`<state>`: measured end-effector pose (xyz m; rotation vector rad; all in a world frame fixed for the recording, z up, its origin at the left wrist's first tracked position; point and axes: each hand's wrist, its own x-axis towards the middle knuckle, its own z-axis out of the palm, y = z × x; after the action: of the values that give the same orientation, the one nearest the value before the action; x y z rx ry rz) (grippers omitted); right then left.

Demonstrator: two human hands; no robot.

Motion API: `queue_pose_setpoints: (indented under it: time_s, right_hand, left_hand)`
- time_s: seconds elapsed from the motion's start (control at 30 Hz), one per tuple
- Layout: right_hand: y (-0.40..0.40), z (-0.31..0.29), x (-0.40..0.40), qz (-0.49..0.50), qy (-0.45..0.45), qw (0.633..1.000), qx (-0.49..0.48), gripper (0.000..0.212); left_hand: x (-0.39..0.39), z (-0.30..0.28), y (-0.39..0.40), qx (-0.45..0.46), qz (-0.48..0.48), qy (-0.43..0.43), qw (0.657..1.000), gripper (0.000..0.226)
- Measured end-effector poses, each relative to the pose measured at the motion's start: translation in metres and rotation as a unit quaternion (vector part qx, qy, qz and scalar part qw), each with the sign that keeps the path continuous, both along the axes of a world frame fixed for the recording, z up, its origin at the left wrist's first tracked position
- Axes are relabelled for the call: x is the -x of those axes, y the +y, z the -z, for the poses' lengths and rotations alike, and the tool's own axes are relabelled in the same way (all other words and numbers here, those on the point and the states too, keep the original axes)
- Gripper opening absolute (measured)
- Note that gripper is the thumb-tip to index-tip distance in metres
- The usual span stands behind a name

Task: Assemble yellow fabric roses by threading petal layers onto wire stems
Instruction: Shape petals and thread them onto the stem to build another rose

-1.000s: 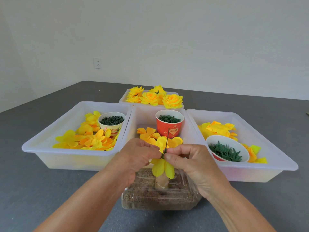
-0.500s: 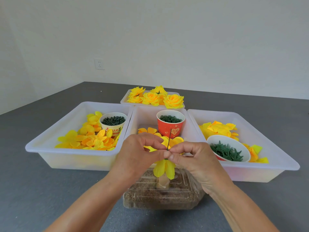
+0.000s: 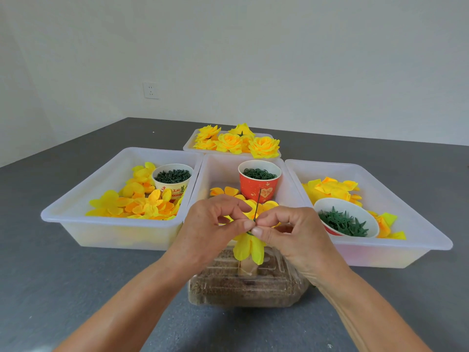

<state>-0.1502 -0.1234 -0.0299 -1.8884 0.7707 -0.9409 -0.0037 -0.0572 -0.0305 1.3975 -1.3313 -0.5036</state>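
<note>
My left hand [image 3: 213,224] and right hand [image 3: 286,232] met fingertip to fingertip, both pinched on one thin green wire stem [image 3: 257,204] that stood upright, with one yellow petal layer [image 3: 250,247] drooping just beneath my fingers. Under them sat one clear plastic box [image 3: 243,288] of brown filling on the grey table [image 3: 63,275]. Beyond lay three white trays side by side: the left tray [image 3: 101,219] held loose yellow petals and one pale cup [image 3: 172,179], the middle tray [image 3: 218,171] one red cup [image 3: 259,184], the right tray [image 3: 406,224] petals and one white bowl [image 3: 342,219]. A fourth tray [image 3: 189,146] behind held finished roses [image 3: 236,142].
</note>
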Motion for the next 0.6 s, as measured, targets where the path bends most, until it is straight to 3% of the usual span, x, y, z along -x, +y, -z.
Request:
queue_pose_setpoints:
  time_s: [0.2,0.37,0.47,0.6]
  right_hand:
    - [0.002,-0.002,0.001,0.004,0.036,0.998,0.051,0.024]
    - [-0.001,-0.004,0.002,-0.015,0.013,1.0,-0.016,0.022]
    - [-0.007,-0.005,0.006,-0.039,-0.01,0.997,-0.067,0.021]
    - [-0.025,-0.009,0.007,0.013,-0.021,0.998,-0.062,0.016]
  left_hand:
    - [-0.003,0.006,0.0,0.0,0.008,0.008,1.0,0.012]
    - [-0.004,0.01,-0.001,0.01,0.006,0.034,0.999,0.018]
    - [-0.001,0.015,-0.001,0.037,-0.013,0.032,0.999,0.007]
    - [0.003,0.02,-0.003,0.072,-0.014,0.036,0.997,0.009]
